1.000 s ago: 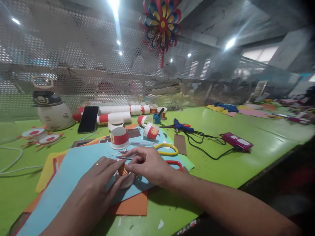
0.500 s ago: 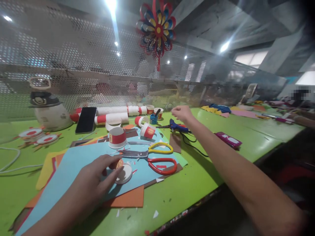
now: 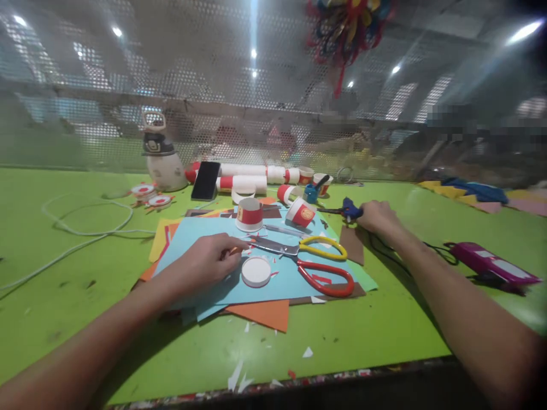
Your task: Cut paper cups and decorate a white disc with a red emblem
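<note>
My left hand [image 3: 216, 256] is closed in a pinch over the light blue sheet [image 3: 222, 295], with a small orange-red paper cutout mostly hidden between the fingers. Just right of it lies a white round cup base [image 3: 256, 271]. Scissors [image 3: 294, 250] with one yellow and one red handle rest open on the sheet, blades towards my left fingers. My right hand [image 3: 380, 219] is closed around the handle of a blue glue gun [image 3: 351, 209], its nozzle pointing left. Behind the scissors are an upright cut red-and-white paper cup [image 3: 249, 214] and a tilted one [image 3: 301, 212].
A black phone [image 3: 205, 181] leans against stacked paper cups [image 3: 243, 184]. Left of it stand a white bottle [image 3: 166, 168] and two small red-and-white discs. A blue jar [image 3: 311, 194] is behind the cups. A magenta device [image 3: 491, 265] lies right, and a pale cable [image 3: 85, 234] left.
My right hand has come down from above the glue gun and closed on its handle. My left fingers have moved left off the white cup base. The view has turned left.
</note>
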Action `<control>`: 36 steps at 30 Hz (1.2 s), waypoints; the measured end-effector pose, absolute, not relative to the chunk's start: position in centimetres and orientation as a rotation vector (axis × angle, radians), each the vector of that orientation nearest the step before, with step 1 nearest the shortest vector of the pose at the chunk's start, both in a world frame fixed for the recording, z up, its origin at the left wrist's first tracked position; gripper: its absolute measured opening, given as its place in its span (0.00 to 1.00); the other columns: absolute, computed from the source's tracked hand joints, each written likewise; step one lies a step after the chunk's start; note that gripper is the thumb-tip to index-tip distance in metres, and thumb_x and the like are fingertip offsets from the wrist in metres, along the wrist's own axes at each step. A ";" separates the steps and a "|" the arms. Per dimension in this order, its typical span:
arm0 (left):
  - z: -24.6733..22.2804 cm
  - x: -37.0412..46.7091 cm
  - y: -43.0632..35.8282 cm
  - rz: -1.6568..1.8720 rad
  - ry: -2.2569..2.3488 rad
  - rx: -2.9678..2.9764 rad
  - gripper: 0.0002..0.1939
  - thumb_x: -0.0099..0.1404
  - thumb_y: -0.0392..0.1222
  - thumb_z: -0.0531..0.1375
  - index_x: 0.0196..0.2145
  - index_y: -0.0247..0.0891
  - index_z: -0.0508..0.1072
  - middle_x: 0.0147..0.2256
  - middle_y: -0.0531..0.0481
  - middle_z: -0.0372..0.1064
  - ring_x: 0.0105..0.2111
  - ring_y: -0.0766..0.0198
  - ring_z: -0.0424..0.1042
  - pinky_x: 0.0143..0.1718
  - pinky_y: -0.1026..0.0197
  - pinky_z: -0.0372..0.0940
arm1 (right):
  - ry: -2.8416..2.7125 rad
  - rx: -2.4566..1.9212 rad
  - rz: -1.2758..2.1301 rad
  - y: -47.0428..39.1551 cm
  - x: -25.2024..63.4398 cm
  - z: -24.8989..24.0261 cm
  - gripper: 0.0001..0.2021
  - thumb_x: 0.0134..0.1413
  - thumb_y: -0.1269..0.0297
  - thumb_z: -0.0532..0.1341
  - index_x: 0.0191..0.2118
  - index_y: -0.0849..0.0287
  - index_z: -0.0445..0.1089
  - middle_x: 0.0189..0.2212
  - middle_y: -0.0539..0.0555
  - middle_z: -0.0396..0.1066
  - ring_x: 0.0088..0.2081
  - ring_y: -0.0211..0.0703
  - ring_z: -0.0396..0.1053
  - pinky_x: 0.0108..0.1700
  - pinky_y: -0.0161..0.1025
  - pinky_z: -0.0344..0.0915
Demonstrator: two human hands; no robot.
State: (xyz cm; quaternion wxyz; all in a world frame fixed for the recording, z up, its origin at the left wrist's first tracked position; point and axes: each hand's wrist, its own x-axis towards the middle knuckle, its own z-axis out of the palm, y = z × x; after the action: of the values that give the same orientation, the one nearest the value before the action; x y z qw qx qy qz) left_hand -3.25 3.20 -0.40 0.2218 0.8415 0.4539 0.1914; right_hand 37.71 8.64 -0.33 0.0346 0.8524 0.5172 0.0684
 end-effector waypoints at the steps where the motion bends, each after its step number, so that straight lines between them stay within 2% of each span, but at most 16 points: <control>1: -0.5 -3.4 3.4 0.499 1.258 2.335 0.18 0.62 0.45 0.52 0.42 0.38 0.77 0.33 0.48 0.72 0.30 0.60 0.68 0.33 0.59 0.60 | 1.598 2.592 0.218 8.7 38.0 -0.3 0.15 0.62 0.61 0.60 0.52 0.59 0.67 0.51 0.58 0.68 0.47 0.48 0.70 0.47 0.50 0.69; 5: -0.5 -3.7 3.5 0.384 1.259 2.277 0.14 0.60 0.45 0.54 0.40 0.40 0.74 0.33 0.50 0.68 0.32 0.59 0.68 0.34 0.59 0.60 | 1.642 2.513 0.226 8.8 38.8 -0.3 0.15 0.62 0.62 0.61 0.52 0.61 0.68 0.51 0.59 0.69 0.47 0.48 0.71 0.47 0.49 0.70; 7: -0.2 -3.6 3.2 0.331 1.251 2.243 0.13 0.60 0.48 0.56 0.39 0.40 0.72 0.33 0.50 0.66 0.32 0.59 0.67 0.34 0.59 0.60 | 1.655 2.502 0.222 8.9 39.1 -0.4 0.15 0.61 0.62 0.61 0.52 0.61 0.68 0.51 0.59 0.69 0.47 0.48 0.71 0.46 0.48 0.70; 11: 0.1 -2.7 2.1 0.278 1.283 2.317 0.20 0.55 0.59 0.61 0.34 0.40 0.66 0.34 0.50 0.64 0.32 0.58 0.65 0.31 0.59 0.58 | 1.660 2.536 0.188 9.4 39.6 -0.6 0.16 0.62 0.61 0.60 0.53 0.60 0.67 0.51 0.58 0.68 0.47 0.49 0.71 0.46 0.50 0.70; 14: -0.2 -2.0 1.4 0.314 1.304 2.393 0.20 0.55 0.60 0.61 0.32 0.40 0.64 0.36 0.49 0.63 0.32 0.59 0.64 0.31 0.58 0.58 | 1.665 2.572 0.118 9.7 39.8 -0.9 0.16 0.62 0.62 0.61 0.53 0.60 0.67 0.51 0.58 0.68 0.47 0.49 0.71 0.46 0.50 0.70; 18: -0.6 -1.8 1.2 0.340 1.273 2.414 0.20 0.57 0.60 0.59 0.34 0.40 0.67 0.36 0.49 0.62 0.32 0.60 0.64 0.31 0.58 0.58 | 1.693 2.647 0.012 9.5 39.9 -1.1 0.14 0.61 0.62 0.61 0.51 0.59 0.68 0.50 0.57 0.69 0.47 0.49 0.71 0.46 0.48 0.70; 24: -0.5 -1.7 1.2 0.329 1.274 2.403 0.27 0.56 0.60 0.60 0.48 0.40 0.71 0.39 0.48 0.62 0.34 0.57 0.66 0.34 0.57 0.60 | 1.730 2.991 -0.060 8.7 40.1 0.2 0.14 0.62 0.62 0.61 0.51 0.59 0.69 0.51 0.57 0.69 0.48 0.49 0.70 0.47 0.48 0.69; 27: -0.4 -1.5 1.1 0.321 1.278 2.401 0.26 0.56 0.58 0.60 0.47 0.40 0.72 0.40 0.47 0.63 0.35 0.57 0.66 0.34 0.57 0.60 | 1.772 3.274 -0.113 8.1 40.0 1.0 0.15 0.61 0.62 0.61 0.52 0.61 0.68 0.51 0.57 0.69 0.47 0.50 0.71 0.46 0.49 0.70; 32: -0.7 -1.4 1.2 0.340 1.283 2.405 0.23 0.55 0.58 0.62 0.42 0.39 0.72 0.38 0.48 0.62 0.34 0.58 0.65 0.34 0.57 0.59 | 2.208 3.518 -0.516 6.5 38.0 2.6 0.14 0.64 0.60 0.59 0.51 0.61 0.67 0.46 0.56 0.71 0.40 0.44 0.73 0.39 0.45 0.72; 34: -1.0 -1.5 1.3 0.370 1.295 2.417 0.23 0.54 0.58 0.63 0.42 0.39 0.72 0.37 0.49 0.62 0.33 0.59 0.64 0.34 0.58 0.59 | 2.483 3.418 -0.749 5.3 36.5 3.5 0.15 0.65 0.58 0.56 0.51 0.62 0.67 0.42 0.56 0.72 0.35 0.41 0.73 0.36 0.42 0.72; 36: -1.2 -1.5 1.3 0.398 1.309 2.422 0.25 0.53 0.58 0.64 0.42 0.38 0.72 0.36 0.50 0.61 0.33 0.59 0.64 0.33 0.58 0.58 | 2.733 3.209 -0.970 4.0 35.1 4.2 0.15 0.67 0.58 0.53 0.50 0.63 0.68 0.41 0.62 0.74 0.32 0.40 0.74 0.34 0.41 0.69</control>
State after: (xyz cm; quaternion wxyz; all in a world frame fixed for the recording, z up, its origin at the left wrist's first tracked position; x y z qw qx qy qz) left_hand -1.48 1.35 -1.19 0.1792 0.8566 0.4630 0.1408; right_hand 35.07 4.03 4.22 -0.5581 0.6156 0.5243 -0.1861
